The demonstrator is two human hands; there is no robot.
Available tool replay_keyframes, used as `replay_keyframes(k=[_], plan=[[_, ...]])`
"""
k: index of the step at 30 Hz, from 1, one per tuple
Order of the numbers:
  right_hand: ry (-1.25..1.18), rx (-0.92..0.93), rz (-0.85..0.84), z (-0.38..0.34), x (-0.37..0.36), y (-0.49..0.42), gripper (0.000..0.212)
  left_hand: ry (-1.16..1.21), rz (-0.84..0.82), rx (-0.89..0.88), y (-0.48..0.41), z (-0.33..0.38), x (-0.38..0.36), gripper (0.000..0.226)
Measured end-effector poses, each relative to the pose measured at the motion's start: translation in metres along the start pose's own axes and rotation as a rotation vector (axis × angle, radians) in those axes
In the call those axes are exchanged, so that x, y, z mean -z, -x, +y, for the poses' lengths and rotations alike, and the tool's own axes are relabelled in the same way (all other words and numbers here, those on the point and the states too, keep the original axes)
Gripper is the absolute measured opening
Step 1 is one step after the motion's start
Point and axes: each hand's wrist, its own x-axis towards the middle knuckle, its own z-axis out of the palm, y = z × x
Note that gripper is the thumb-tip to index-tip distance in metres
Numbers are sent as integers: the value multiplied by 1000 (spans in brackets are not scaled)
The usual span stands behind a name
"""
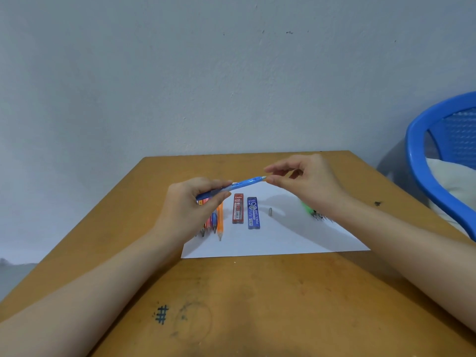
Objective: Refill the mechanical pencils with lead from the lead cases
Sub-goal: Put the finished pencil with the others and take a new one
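Observation:
My left hand (pixel 192 206) grips a blue mechanical pencil (pixel 244 183) by its lower half and holds it above the table, rear end pointing right. My right hand (pixel 304 180) pinches at that white rear end with thumb and forefinger. On the white paper (pixel 283 240) lie a red lead case (pixel 238 208) and a blue lead case (pixel 253 213), side by side. A small grey metal cap (pixel 270 212) lies to their right. Several more pencils (pixel 219 222) lie on the paper under my left hand, partly hidden. A green pencil (pixel 307 207) shows behind my right wrist.
The wooden table (pixel 257 292) has pen marks near its front edge. A blue plastic chair (pixel 443 150) with a white cushion stands at the right. A pale wall runs behind the table.

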Motion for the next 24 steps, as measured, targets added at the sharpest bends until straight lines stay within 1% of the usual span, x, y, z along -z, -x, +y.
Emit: replay_keyframes(k=[4, 8, 12, 19, 21, 24], plan=[[42, 13, 11, 0, 0, 1, 7, 1, -11, -13, 0, -1, 0, 27], [76, 16, 13, 1, -1, 0, 8, -7, -19, -43, -1, -2, 0, 28], [134, 40, 0, 0, 0, 1, 3, -8, -30, -57, -1, -1, 0, 28], [239, 55, -29, -1, 1, 0, 6, -77, -18, -112, -2, -2, -3, 27], [255, 53, -32, 0, 2, 0, 6, -84, -13, -105, -2, -3, -3, 26], [256, 35, 10, 2, 6, -4, 6, -48, 12, -39, -3, -5, -2, 25]])
